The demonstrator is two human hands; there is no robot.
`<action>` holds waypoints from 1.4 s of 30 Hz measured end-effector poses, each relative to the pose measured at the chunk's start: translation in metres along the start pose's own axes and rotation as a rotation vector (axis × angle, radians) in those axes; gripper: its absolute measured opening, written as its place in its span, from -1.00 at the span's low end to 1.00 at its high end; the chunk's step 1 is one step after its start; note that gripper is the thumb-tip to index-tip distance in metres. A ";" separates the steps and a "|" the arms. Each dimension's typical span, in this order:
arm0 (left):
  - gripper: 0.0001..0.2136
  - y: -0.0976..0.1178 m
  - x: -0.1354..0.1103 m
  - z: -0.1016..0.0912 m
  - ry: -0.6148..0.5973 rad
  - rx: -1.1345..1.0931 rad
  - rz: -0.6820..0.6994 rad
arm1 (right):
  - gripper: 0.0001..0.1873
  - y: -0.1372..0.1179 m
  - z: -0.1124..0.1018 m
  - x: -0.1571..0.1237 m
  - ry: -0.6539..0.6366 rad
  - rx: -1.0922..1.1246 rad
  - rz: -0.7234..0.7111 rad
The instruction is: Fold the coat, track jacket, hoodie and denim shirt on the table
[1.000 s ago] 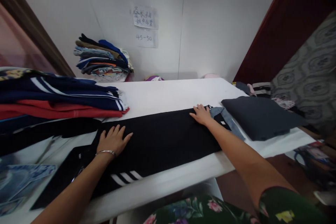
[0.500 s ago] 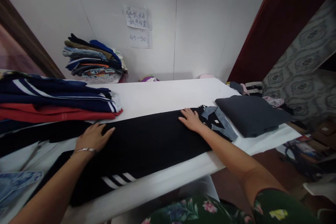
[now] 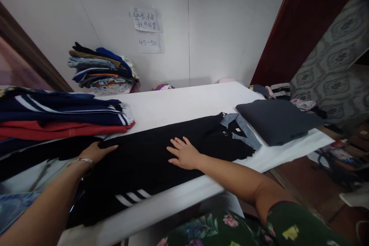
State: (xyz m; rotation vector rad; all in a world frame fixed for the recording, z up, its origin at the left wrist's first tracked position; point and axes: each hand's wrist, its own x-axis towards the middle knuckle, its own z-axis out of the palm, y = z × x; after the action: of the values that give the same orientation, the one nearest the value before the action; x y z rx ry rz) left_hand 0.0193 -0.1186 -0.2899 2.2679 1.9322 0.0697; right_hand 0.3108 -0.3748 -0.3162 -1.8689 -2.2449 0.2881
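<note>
A black long-sleeved top [image 3: 144,161] lies lengthwise along the white table, with white stripes near the front edge and a grey-blue collar at its right end. My left hand [image 3: 96,153] is at its left end, thumb on top of the cloth and fingers tucked around the edge, partly hidden. Flat on the middle of the top rests my right hand [image 3: 184,154], fingers spread and holding nothing.
Folded navy and red clothes [image 3: 57,113] are piled at the left. Another stack of clothes [image 3: 100,67] stands against the wall. A folded dark grey garment [image 3: 276,121] lies on the white table [image 3: 184,102] at the right. Denim [image 3: 17,207] shows at lower left.
My right hand has slid left from near the collar to the middle of the top. My left hand has shifted slightly left and its fingers have curled around the cloth edge.
</note>
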 end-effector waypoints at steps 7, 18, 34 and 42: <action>-0.19 -0.003 -0.032 -0.026 -0.268 -0.533 -0.048 | -0.38 0.000 -0.001 -0.003 0.028 -0.003 0.003; -0.01 0.010 -0.068 -0.028 -0.189 -0.544 0.038 | -0.38 0.006 0.010 -0.007 0.046 -0.052 -0.021; -0.11 0.075 -0.079 -0.114 -0.228 -0.740 0.262 | -0.36 0.007 0.012 -0.008 0.095 0.080 -0.002; -0.34 0.228 -0.078 -0.139 -0.129 -0.587 0.619 | -0.27 0.005 -0.017 -0.014 0.305 0.960 0.179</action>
State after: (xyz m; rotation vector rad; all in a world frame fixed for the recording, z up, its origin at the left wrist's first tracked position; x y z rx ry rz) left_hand 0.2094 -0.2173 -0.1131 2.2617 0.9128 0.4770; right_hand 0.3229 -0.3874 -0.3013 -1.4231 -1.3380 0.8553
